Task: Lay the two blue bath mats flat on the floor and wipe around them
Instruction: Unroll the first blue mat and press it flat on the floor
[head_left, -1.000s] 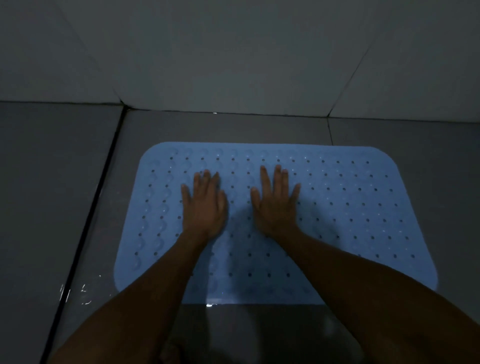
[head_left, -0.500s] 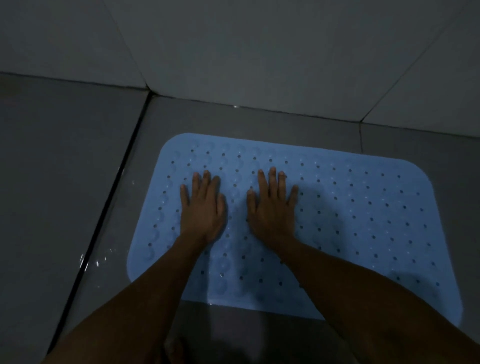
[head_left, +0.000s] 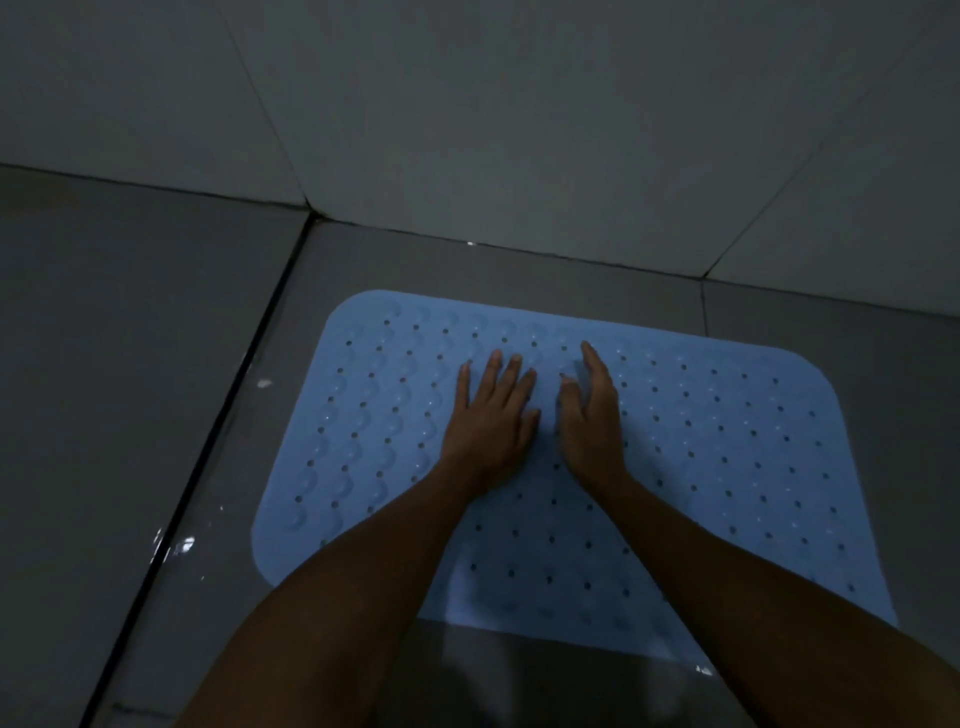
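- One blue bath mat (head_left: 701, 467) is in view; a second one cannot be seen anywhere in this dim frame.
- The mat lies flat on the grey tiled floor (head_left: 130, 415), its far edge near the foot of the wall (head_left: 519, 130), its left edge just beside a dark grout line (head_left: 218, 441).
- The mat has rounded corners, rows of small dark holes, and rows of raised, shell-like bumps that are clearest along its left side.
- No brand, label or writing can be read on the mat or the tiles; the light is poor, so fine marks may simply not show.
- Two bare hands are on the mat, side by side near its middle, close together but apart.
- The left hand (head_left: 491, 415) rests palm down on the mat, its fingers straight and slightly spread.
- The right hand (head_left: 592, 415) is tilted onto its outer edge, fingers straight and held together, thumb raised; it holds nothing.
- Two bare forearms reach in from the lower edge of the frame, covering part of the mat's near side.
- A few bright glints, possibly wet spots, sit on the floor left of the mat (head_left: 182, 545).
- No containers are visible.
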